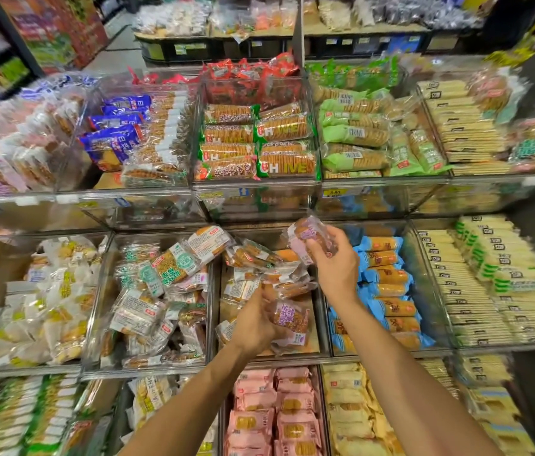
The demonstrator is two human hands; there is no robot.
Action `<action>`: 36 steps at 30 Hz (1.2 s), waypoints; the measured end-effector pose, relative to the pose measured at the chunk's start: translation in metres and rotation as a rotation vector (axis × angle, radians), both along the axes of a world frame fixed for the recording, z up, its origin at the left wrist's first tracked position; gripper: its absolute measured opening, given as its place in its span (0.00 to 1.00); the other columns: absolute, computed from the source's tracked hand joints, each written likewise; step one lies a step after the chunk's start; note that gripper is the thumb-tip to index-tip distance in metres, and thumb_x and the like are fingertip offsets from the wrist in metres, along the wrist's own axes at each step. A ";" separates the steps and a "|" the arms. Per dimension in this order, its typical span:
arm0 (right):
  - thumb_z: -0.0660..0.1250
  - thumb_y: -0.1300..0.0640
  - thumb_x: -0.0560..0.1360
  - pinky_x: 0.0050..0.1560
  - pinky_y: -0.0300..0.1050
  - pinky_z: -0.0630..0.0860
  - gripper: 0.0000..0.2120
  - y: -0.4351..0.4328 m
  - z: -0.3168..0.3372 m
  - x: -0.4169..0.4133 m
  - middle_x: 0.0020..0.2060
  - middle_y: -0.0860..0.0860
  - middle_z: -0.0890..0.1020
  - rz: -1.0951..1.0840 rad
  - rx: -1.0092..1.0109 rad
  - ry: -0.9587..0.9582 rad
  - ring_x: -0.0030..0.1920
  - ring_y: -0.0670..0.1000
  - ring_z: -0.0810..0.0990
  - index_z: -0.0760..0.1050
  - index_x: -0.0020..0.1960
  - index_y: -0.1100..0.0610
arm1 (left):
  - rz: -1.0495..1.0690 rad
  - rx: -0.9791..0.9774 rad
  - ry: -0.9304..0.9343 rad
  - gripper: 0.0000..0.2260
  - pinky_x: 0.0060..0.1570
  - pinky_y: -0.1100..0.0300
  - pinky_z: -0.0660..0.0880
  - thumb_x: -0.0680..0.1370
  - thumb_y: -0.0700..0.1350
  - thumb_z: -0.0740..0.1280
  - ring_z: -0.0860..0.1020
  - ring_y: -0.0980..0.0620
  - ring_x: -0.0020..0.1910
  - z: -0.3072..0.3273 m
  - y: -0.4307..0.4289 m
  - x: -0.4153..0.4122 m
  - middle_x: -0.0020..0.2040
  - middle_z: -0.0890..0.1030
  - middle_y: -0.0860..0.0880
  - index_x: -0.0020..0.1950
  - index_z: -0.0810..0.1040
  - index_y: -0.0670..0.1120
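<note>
The purple-labelled snack packet [308,238] is up in the air above the back of the middle bin [272,359], pinched in my right hand [335,266], fingers curled round its lower end. A second purple packet [289,319] lies low in the same bin, near the front, with my left hand [254,320] closed on its left edge. Loose packets lie jumbled around it, some orange-filled ones [289,287] just behind my left fingers.

I take this as the sorting step: pulling the purple ones out of a mixed pile, one per hand. The next move calls for lifting the left packet clear without dragging its neighbours along, since the crinkly wrappers overlap, and for a light grip, as the biscuits inside would likely crack under a squeeze.

To the right the blue packets [387,284] sit in tidy rows; to the left, green-labelled ones [174,266] are heaped. Pink packets [276,413] fill the bin below, chive crackers [287,166] the shelf above.
</note>
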State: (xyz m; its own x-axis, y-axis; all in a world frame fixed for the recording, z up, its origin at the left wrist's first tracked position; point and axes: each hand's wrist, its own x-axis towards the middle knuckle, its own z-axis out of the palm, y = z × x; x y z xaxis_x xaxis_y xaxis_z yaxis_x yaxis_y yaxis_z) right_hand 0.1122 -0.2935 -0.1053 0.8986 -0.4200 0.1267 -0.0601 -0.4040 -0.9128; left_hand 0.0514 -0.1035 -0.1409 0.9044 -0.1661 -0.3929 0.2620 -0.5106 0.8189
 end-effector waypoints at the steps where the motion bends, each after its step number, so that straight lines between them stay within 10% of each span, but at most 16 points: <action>1: 0.74 0.47 0.78 0.52 0.45 0.77 0.17 0.001 0.000 -0.001 0.54 0.45 0.84 -0.022 0.073 0.005 0.53 0.46 0.81 0.78 0.66 0.47 | 0.064 -0.080 0.051 0.27 0.48 0.59 0.80 0.66 0.38 0.84 0.78 0.55 0.48 0.002 0.002 -0.003 0.53 0.78 0.52 0.56 0.71 0.46; 7: 0.76 0.48 0.77 0.52 0.43 0.78 0.13 0.001 -0.003 -0.014 0.50 0.44 0.85 -0.019 0.285 0.094 0.54 0.47 0.83 0.80 0.58 0.51 | 0.322 -0.344 0.203 0.25 0.35 0.59 0.82 0.67 0.31 0.81 0.86 0.50 0.38 0.017 0.016 -0.019 0.49 0.85 0.41 0.59 0.75 0.38; 11: 0.72 0.44 0.79 0.61 0.50 0.78 0.20 0.003 -0.008 -0.026 0.58 0.48 0.84 -0.025 0.314 0.138 0.59 0.50 0.82 0.80 0.65 0.55 | 0.440 -0.480 0.221 0.28 0.51 0.38 0.83 0.69 0.32 0.81 0.87 0.38 0.46 0.025 0.032 -0.023 0.53 0.85 0.39 0.64 0.73 0.42; 19: 0.73 0.31 0.73 0.71 0.61 0.73 0.40 0.010 -0.011 -0.050 0.70 0.43 0.73 0.036 0.513 0.287 0.70 0.53 0.75 0.69 0.77 0.51 | 0.467 -0.754 0.362 0.22 0.54 0.45 0.80 0.77 0.38 0.73 0.82 0.36 0.53 0.045 0.052 -0.029 0.58 0.82 0.30 0.66 0.74 0.26; 26: 0.77 0.46 0.75 0.69 0.63 0.76 0.33 0.006 -0.015 -0.066 0.66 0.53 0.81 0.065 0.909 0.334 0.66 0.53 0.80 0.71 0.75 0.56 | 0.558 -0.764 0.344 0.17 0.60 0.41 0.78 0.79 0.46 0.73 0.78 0.46 0.39 0.043 0.061 -0.052 0.41 0.83 0.42 0.59 0.78 0.33; 30: 0.77 0.43 0.73 0.68 0.64 0.76 0.30 0.006 -0.025 -0.075 0.61 0.53 0.85 0.134 0.910 0.372 0.63 0.55 0.82 0.75 0.70 0.55 | 0.667 -0.641 0.236 0.18 0.31 0.55 0.79 0.83 0.48 0.69 0.80 0.49 0.30 0.050 0.059 -0.075 0.41 0.83 0.39 0.58 0.76 0.32; 32: 0.81 0.35 0.65 0.69 0.63 0.76 0.40 0.011 -0.033 -0.081 0.65 0.52 0.82 0.177 0.896 0.378 0.66 0.55 0.81 0.76 0.71 0.53 | 0.724 -0.597 0.171 0.19 0.40 0.49 0.83 0.81 0.49 0.71 0.84 0.42 0.39 0.047 0.060 -0.085 0.47 0.86 0.36 0.59 0.79 0.32; 36: 0.74 0.42 0.76 0.66 0.56 0.75 0.28 0.020 -0.035 -0.091 0.68 0.49 0.78 0.200 0.885 0.365 0.67 0.51 0.76 0.75 0.71 0.54 | 0.801 -0.636 0.170 0.18 0.48 0.44 0.84 0.80 0.44 0.72 0.85 0.38 0.46 0.045 0.064 -0.095 0.52 0.86 0.34 0.63 0.78 0.31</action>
State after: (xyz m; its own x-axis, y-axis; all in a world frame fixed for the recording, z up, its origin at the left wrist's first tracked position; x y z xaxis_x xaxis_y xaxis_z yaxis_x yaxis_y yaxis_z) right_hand 0.0207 -0.2734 -0.1407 0.8851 -0.0653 -0.4609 -0.4039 0.3845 -0.8301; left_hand -0.0436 -0.0394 -0.0959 0.7821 0.2378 -0.5759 0.4716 0.3783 0.7966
